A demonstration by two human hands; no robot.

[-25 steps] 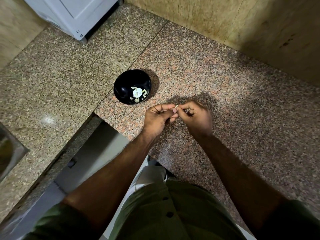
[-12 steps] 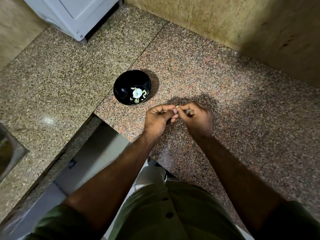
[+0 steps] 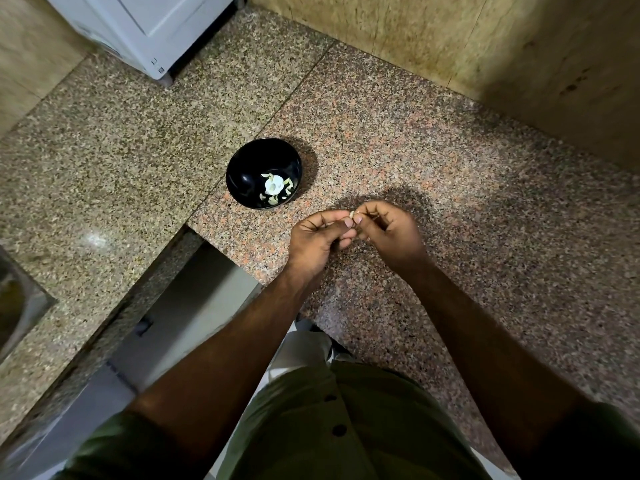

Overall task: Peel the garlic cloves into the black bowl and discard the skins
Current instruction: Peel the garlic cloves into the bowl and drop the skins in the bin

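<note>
Over the counter (image 3: 450,168), fingers (image 3: 358,220) pinching clove (image 3: 352,214).

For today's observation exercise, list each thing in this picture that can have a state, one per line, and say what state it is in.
Black bowl: upright on the counter, holding a pale garlic piece and loose skins.
Garlic clove: pinched between both hands above the counter, not yet in the bowl.
Left hand: fingers curled, pinching the clove.
Right hand: fingers curled, pinching the clove.
Granite counter: bears the bowl.
</note>
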